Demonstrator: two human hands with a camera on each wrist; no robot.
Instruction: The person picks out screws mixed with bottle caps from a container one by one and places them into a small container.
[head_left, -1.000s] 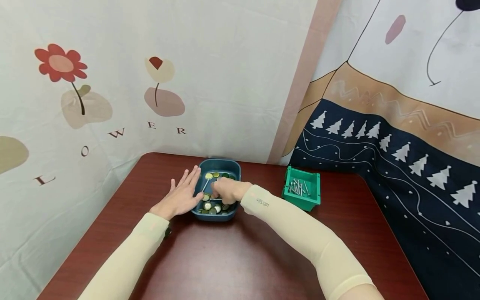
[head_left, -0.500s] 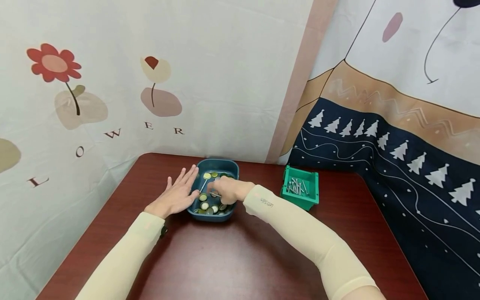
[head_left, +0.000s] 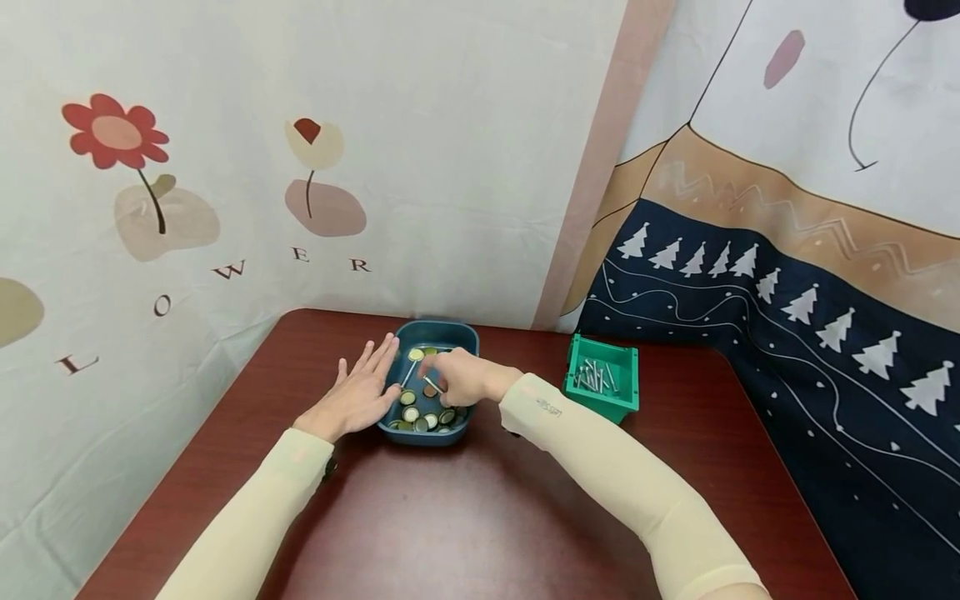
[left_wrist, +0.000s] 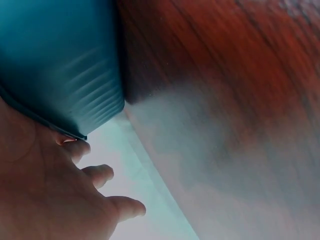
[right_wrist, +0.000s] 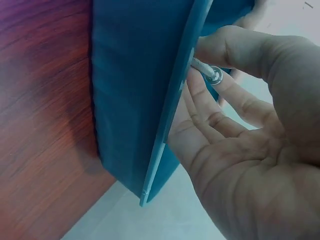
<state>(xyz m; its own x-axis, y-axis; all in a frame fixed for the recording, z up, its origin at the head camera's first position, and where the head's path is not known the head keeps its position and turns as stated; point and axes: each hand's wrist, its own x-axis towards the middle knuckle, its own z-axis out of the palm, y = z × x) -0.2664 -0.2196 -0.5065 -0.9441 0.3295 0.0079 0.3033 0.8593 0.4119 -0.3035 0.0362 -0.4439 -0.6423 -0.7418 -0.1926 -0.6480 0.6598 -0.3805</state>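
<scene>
A blue tray [head_left: 438, 324] holds several bottle caps [head_left: 410, 414] and a thin metal screw [head_left: 409, 372] lying near its left side. My left hand [head_left: 351, 403] rests along the tray's left rim, its fingers straight and spread; the left wrist view shows the palm beside the tray's outer wall. Over the tray, my right hand [head_left: 471, 377] pinches another screw [right_wrist: 203, 68] between thumb and fingers. That screw's round head points out towards the palm in the right wrist view, and its far end is hidden behind the tray rim.
A green bin [head_left: 611, 409] with several loose screws [head_left: 596, 377] stands to the right of the tray on the dark red table [head_left: 420, 517]. Printed cloth hangs behind the table and along its right side.
The right hand has lifted slightly, and the screw in it has turned from lying nearly level to a slant. The left hand stays on the tray rim.
</scene>
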